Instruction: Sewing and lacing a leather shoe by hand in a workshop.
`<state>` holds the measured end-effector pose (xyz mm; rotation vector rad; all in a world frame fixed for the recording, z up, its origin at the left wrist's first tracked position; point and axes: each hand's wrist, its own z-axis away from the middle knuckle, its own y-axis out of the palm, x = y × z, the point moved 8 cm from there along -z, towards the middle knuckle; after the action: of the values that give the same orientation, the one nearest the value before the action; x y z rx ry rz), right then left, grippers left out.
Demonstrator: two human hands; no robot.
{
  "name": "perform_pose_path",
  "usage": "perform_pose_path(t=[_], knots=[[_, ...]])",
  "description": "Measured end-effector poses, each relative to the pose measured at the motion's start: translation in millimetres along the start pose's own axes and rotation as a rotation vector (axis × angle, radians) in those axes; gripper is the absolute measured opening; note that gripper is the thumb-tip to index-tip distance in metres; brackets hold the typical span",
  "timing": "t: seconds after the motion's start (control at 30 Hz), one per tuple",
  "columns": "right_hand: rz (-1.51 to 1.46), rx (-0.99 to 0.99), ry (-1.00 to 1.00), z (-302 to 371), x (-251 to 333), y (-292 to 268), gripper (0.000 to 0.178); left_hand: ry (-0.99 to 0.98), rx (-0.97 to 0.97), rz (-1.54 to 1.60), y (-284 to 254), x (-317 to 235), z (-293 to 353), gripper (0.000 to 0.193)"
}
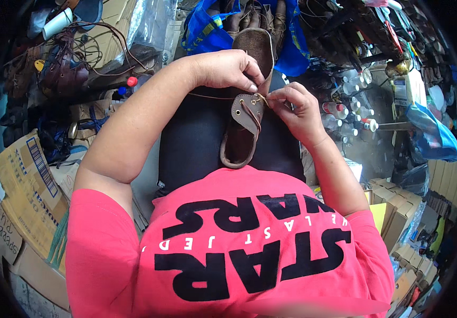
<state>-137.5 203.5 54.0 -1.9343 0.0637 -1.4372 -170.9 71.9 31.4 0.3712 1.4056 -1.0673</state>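
On my dark-trousered lap lies a brown leather shoe (247,114) with metal eyelets and a brown lace, its rounded end toward me. A raised brown leather piece (254,46) with a rough inner side rises from its far end; I cannot tell whether it is sewn on. My left hand (227,70) reaches over from the left, its thumb and fingers closed on that piece's lower edge. Beside the eyelets, my right hand (298,108) pinches a thin tan thread (263,98). More thread runs leftward across my lap.
Ahead, a blue bag (293,47) holds several brown shoe pieces. Several plastic bottles (347,108) stand at the right, near a blue plastic bag (432,130). Cardboard boxes (27,180) are stacked at the left. Leather pieces and cords (72,61) lie at the far left.
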Motion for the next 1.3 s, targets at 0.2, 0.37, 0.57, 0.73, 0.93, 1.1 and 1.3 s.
perform_pose_path(t=[0.2, 0.37, 0.57, 0.73, 0.93, 1.1, 1.3], knots=[[0.116, -0.011, -0.082, 2, 12, -2, 0.017, -0.069, 0.084, -0.032, 1, 1, 1, 0.027], [0.196, 0.034, -0.107, -2, 18, -2, 0.017, -0.044, 0.11, -0.066, 3, -4, 0, 0.031], [0.348, 0.129, -0.157, -11, 36, -1, 0.018, -0.075, 0.129, -0.076, 4, -5, 0, 0.033], [0.676, 0.322, -0.233, -18, 58, 10, 0.015, -0.068, 0.147, -0.118, 6, -7, -3, 0.033], [0.85, 0.425, -0.317, -28, 76, 28, 0.011, 0.024, 0.065, -0.306, 2, -15, 4, 0.025], [0.903, 0.444, -0.391, -33, 77, 33, 0.01, 0.122, -0.162, -0.549, -9, -27, 9, 0.011], [0.827, 0.394, -0.337, -34, 56, 33, 0.011, 0.296, -0.282, -0.715, -13, -33, 1, 0.01]])
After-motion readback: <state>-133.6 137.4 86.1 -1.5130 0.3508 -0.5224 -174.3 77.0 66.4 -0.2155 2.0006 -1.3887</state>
